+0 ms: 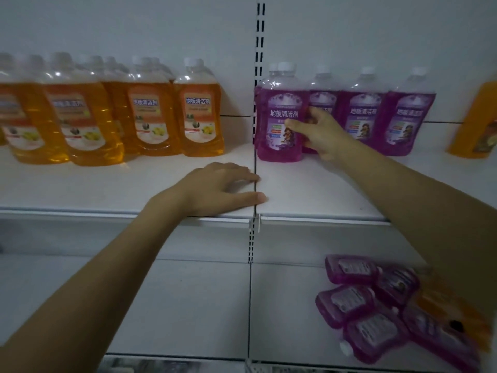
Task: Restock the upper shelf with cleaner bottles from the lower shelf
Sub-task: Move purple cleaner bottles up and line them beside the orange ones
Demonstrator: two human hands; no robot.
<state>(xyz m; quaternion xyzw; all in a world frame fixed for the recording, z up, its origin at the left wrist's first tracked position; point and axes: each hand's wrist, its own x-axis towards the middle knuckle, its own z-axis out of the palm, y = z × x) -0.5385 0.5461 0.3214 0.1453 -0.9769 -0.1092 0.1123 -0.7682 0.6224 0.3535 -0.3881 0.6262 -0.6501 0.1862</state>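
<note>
The right hand (pixel 322 135) grasps the front purple bottle (pixel 277 117), which stands upright on the upper shelf (pixel 107 184) just right of the slotted upright post (pixel 259 36). The thumb lies across the label and the fingers curl round the bottle's right side. 3 more purple bottles (pixel 360 117) stand in a row to its right, farther back. The left hand (pixel 217 189) rests palm down on the near part of the upper shelf, fingers relaxed and holding nothing, its fingertips at the seam between the 2 shelf boards. Orange bottles (pixel 201 111) stand at the left of that shelf. On the lower shelf (pixel 174 305), near right, a pile of purple bottles (pixel 347 302) lies on its sides, blurred.
</note>
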